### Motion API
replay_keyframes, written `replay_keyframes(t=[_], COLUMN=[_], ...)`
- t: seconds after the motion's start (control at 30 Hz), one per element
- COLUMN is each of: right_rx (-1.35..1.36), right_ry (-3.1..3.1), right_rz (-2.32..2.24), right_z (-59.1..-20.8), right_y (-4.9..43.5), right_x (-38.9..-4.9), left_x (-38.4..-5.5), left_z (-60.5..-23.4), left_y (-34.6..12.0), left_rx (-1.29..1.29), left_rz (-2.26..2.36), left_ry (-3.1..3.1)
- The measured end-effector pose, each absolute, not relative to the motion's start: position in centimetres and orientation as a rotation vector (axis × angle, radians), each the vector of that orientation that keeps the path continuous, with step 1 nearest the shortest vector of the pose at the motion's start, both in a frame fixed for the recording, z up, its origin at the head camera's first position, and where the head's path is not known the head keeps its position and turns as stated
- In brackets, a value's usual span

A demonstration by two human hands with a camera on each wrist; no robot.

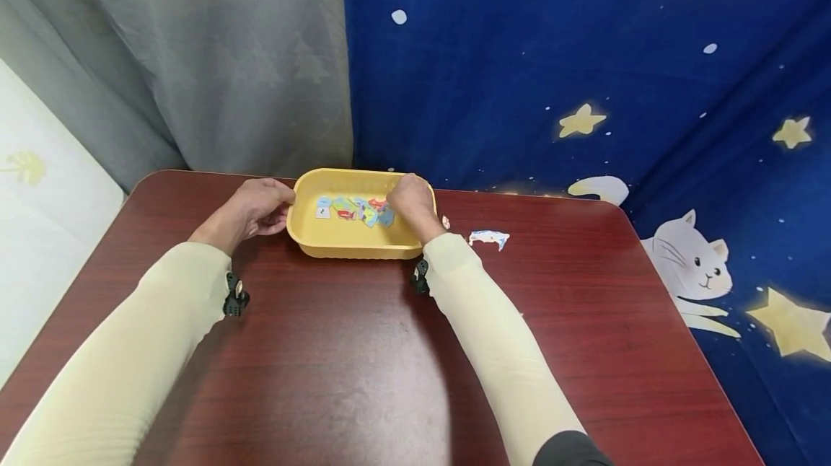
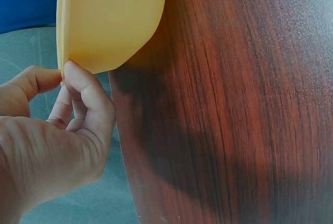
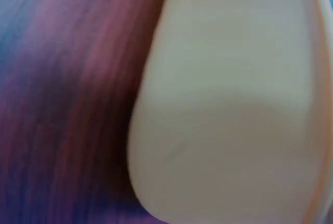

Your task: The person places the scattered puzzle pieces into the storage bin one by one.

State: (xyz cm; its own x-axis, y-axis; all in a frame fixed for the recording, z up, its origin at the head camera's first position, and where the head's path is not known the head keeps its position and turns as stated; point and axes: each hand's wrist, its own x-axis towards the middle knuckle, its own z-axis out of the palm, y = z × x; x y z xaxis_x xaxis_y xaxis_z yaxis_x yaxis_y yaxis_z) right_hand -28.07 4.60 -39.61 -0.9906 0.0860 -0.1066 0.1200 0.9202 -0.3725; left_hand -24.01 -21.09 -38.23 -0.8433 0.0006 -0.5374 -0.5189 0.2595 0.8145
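A yellow plastic basin [image 1: 353,248] stands near the table's far edge. Inside it lie several small colourful cut-out pieces [image 1: 368,212], some blue, green or red. At the basin's left end, my left hand [image 1: 265,206] pinches the rim between thumb and fingers, which the left wrist view shows close up on the basin wall [image 2: 117,15]. My right hand [image 1: 412,200] reaches over the right end of the basin, its back to the head camera and its fingertips hidden inside; I cannot tell what it holds. Only the blurred outer side of the basin [image 3: 223,88] fills the right wrist view.
On the dark red wooden table [image 1: 337,350], a white and blue paper piece [image 1: 489,237] lies right of the basin. A smaller piece [image 1: 446,222] sits close by the basin's right end. Behind the table hang a grey curtain [image 1: 247,55] and a blue starry curtain [image 1: 493,69].
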Motion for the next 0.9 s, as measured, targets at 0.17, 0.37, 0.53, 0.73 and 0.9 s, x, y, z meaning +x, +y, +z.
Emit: replay_keyframes(t=[0.17,0.37,0.53,0.73,0.9], right_rx=[0.221,0.313,0.416,0.462,0.437], right_ry=[2.96,2.871,2.727,2.577,2.573], right_rz=[-0.693,-0.832,-1.147,-1.387,-1.379], right_z=[-38.6,-37.3,-36.8,-36.6,-36.7], right_y=[5.5,6.9,8.3,10.0,11.1], right_x=[-28.2,-29.0,-29.4,-29.5,-29.5], left_x=[-24.0,-23.9,-23.8,-23.8,-23.9], left_z=[-38.3,-38.3,-38.2,-38.1,-38.1], left_y=[-21.0,-21.0,-21.0,-20.9,-21.0], left_rx=[-0.464,-0.461,-0.463,-0.468,-0.469], left_rz=[1.614,1.606,1.603,1.611,1.612], left_ry=[2.105,2.116,2.118,2.106,2.104])
